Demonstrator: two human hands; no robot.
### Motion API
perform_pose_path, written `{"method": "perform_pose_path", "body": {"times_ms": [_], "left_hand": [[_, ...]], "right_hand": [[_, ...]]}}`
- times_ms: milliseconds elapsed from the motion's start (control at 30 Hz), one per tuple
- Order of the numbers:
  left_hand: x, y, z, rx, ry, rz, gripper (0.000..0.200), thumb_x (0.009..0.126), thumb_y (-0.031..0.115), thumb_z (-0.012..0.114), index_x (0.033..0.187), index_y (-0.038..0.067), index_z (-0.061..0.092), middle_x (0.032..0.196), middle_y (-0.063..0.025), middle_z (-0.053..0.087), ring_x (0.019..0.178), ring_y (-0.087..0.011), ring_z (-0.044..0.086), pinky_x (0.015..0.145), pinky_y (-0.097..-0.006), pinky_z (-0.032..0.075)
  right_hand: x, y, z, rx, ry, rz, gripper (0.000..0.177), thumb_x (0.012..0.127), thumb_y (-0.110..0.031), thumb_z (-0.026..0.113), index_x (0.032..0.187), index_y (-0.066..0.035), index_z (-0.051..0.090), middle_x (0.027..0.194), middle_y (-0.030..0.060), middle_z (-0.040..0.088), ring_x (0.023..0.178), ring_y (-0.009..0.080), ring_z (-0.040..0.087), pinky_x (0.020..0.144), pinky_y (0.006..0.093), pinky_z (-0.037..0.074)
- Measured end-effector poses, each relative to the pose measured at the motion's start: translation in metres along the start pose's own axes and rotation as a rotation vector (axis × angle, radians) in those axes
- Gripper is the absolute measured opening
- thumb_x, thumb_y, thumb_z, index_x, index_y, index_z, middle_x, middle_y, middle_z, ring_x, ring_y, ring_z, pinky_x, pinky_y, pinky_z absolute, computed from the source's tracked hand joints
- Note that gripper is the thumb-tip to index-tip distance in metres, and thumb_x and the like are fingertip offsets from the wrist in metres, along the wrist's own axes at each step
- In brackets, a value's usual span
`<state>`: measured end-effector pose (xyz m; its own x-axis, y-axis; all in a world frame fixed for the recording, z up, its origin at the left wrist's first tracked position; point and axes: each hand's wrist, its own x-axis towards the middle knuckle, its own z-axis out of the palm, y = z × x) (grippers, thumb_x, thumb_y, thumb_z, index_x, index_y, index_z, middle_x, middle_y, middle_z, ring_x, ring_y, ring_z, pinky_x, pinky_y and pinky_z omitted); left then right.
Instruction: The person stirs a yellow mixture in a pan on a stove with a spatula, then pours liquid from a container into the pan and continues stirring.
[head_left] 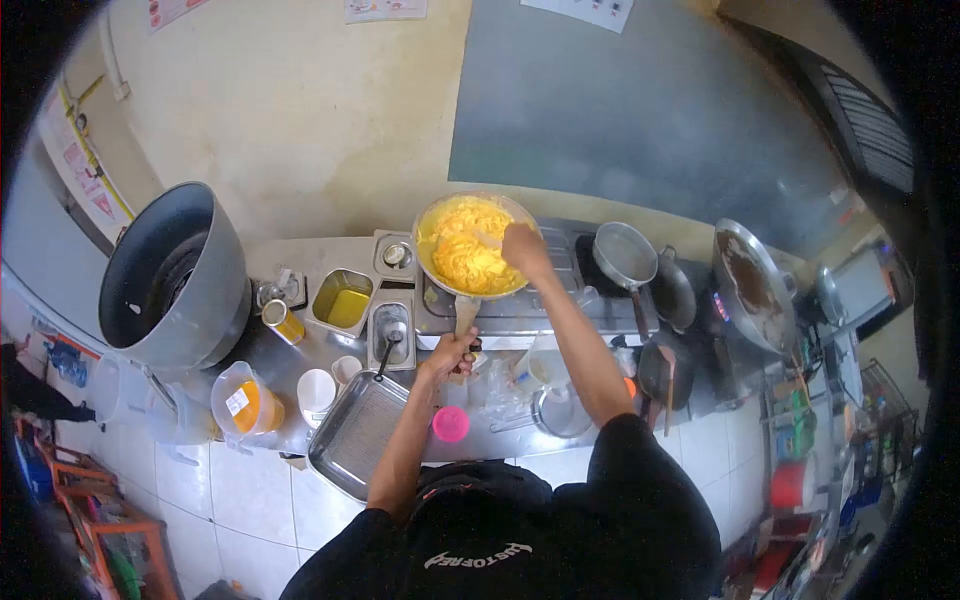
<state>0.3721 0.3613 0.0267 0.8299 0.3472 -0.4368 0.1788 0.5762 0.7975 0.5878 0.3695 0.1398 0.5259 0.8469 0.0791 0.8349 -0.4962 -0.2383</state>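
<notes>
A wide frying pan [424, 262] sits on the stove, holding a mound of soft yellow scrambled eggs [468, 258]. My left hand [450, 358] is closed around the pan's pale handle [466, 314], which points toward me. Over the right side of the pan, my right hand [524, 250] is closed on a light-coloured spatula [487, 238]. Its far end lies in the eggs, and the fingers hide most of its handle. A bright pink round lid or cup [451, 424] is just below my left hand.
Left of the stove are a metal tub of yellow liquid [346, 304], a ladle [390, 345], a rectangular wire-mesh tray [362, 430] and a huge pot [175, 275]. To the right stand a small saucepan [625, 254], dark pans and a large wok [750, 280].
</notes>
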Motion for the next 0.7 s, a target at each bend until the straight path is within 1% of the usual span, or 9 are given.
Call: {"method": "perform_pose_path", "body": {"times_ms": [67,133,167,233,333,433,500,567,700], "left_hand": [[0.001,-0.002,0.0,0.001,-0.01,-0.057,0.045,0.087,0.044,0.055,0.093,0.0,0.049,0.055,0.001,0.039,0.038,-0.0077,0.033,0.039,-0.0261,0.038],[0.002,-0.006,0.0,-0.006,-0.016,-0.064,0.046,0.086,0.045,0.055,0.093,0.0,0.048,0.055,0.0009,0.039,0.038,-0.0078,0.033,0.039,-0.0262,0.037],[0.003,-0.006,-0.002,-0.014,-0.029,-0.066,0.047,0.085,0.046,0.056,0.093,0.0,0.047,0.056,0.0008,0.039,0.039,-0.0078,0.033,0.039,-0.0263,0.037],[0.0,-0.002,0.001,0.01,0.002,-0.056,0.048,0.085,0.047,0.057,0.093,0.001,0.047,0.056,0.0007,0.039,0.039,-0.0078,0.033,0.039,-0.0263,0.036],[-0.002,0.0,0.009,0.004,0.007,-0.053,0.049,0.084,0.048,0.057,0.094,0.001,0.046,0.055,0.0007,0.039,0.039,-0.0077,0.033,0.039,-0.0264,0.036],[-0.005,0.001,0.014,0.005,0.002,-0.077,0.049,0.084,0.048,0.057,0.093,0.002,0.047,0.054,0.0008,0.038,0.038,-0.0073,0.033,0.038,-0.0254,0.035],[-0.005,0.0,0.016,0.097,0.078,-0.077,0.044,0.086,0.046,0.055,0.09,0.003,0.049,0.051,0.0039,0.031,0.041,-0.0074,0.03,0.04,-0.024,0.029],[-0.008,0.0,0.017,0.102,0.098,-0.061,0.046,0.084,0.046,0.057,0.09,0.002,0.049,0.051,0.0041,0.031,0.04,-0.0072,0.029,0.039,-0.0244,0.03],[-0.004,0.004,0.016,0.031,0.082,-0.077,0.045,0.083,0.045,0.059,0.09,0.001,0.048,0.053,0.0032,0.033,0.04,-0.0074,0.03,0.039,-0.0255,0.032]], "right_hand": [[-0.024,0.001,0.013,-0.096,-0.047,-0.031,0.02,0.078,-0.009,0.05,0.09,0.001,0.063,0.085,0.0226,0.063,0.083,0.035,0.063,0.071,0.0427,0.051],[-0.04,-0.003,0.041,-0.215,0.003,-0.209,0.019,0.077,-0.009,0.052,0.087,0.0,0.064,0.082,0.0212,0.063,0.078,0.0341,0.064,0.069,0.0429,0.051],[-0.046,0.003,0.036,-0.202,0.007,-0.218,0.019,0.077,-0.009,0.052,0.087,0.0,0.064,0.082,0.0212,0.063,0.078,0.0341,0.064,0.069,0.0429,0.051],[-0.066,-0.003,-0.034,-0.145,-0.079,-0.185,0.019,0.077,-0.009,0.05,0.085,0.001,0.064,0.081,0.0209,0.063,0.077,0.0349,0.064,0.067,0.0437,0.051],[-0.076,0.003,-0.044,-0.154,-0.125,-0.239,0.02,0.077,-0.009,0.049,0.083,0.002,0.064,0.08,0.0217,0.063,0.075,0.0356,0.064,0.065,0.0445,0.051],[-0.038,0.006,0.036,-0.057,0.015,-0.311,0.022,0.079,-0.01,0.047,0.084,0.002,0.064,0.08,0.0231,0.063,0.075,0.0359,0.064,0.066,0.0446,0.051],[-0.004,0.008,0.058,0.029,0.041,-0.225,0.021,0.079,-0.008,0.046,0.086,0.001,0.063,0.085,0.024,0.062,0.076,0.0379,0.062,0.065,0.0456,0.051],[0.003,0.012,0.038,0.032,-0.011,-0.18,0.02,0.079,-0.009,0.048,0.087,0.001,0.063,0.085,0.0242,0.062,0.078,0.0374,0.063,0.065,0.0451,0.051],[-0.045,-0.001,-0.043,-0.142,-0.082,-0.21,0.017,0.078,-0.011,0.052,0.084,-0.001,0.064,0.084,0.0214,0.063,0.081,0.0341,0.064,0.066,0.0425,0.051]]}}
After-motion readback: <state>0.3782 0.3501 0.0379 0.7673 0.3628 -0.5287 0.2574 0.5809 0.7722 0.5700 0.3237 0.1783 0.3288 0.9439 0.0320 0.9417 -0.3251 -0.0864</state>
